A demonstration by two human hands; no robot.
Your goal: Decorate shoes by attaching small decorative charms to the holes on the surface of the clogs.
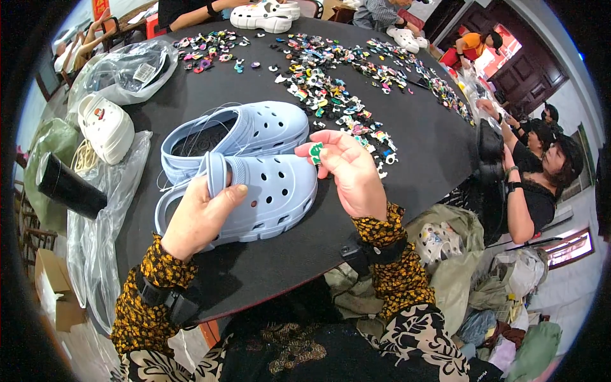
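Note:
Two light-blue clogs with round holes lie side by side on the black tabletop, toes to the right. My left hand (207, 213) is closed around the side of the near clog (270, 219), its thumb on the upper and its fingers hidden within the shoe. A thin clear loop runs around the far clog (258, 116). Between thumb and fingertips, my right hand (356, 175) pinches a small green-and-white shoe charm (315, 151), held just off the clogs' toes. Beyond that hand spreads a heap of loose colourful charms (340, 105).
At the left stand a white clog (111, 137) and a black cylinder (71, 186) on clear plastic sheeting (95, 254). A clear bag (118, 73) lies behind them. White clogs (262, 18) sit at the far edge. Several people work around the table; one person (534, 169) is at the right.

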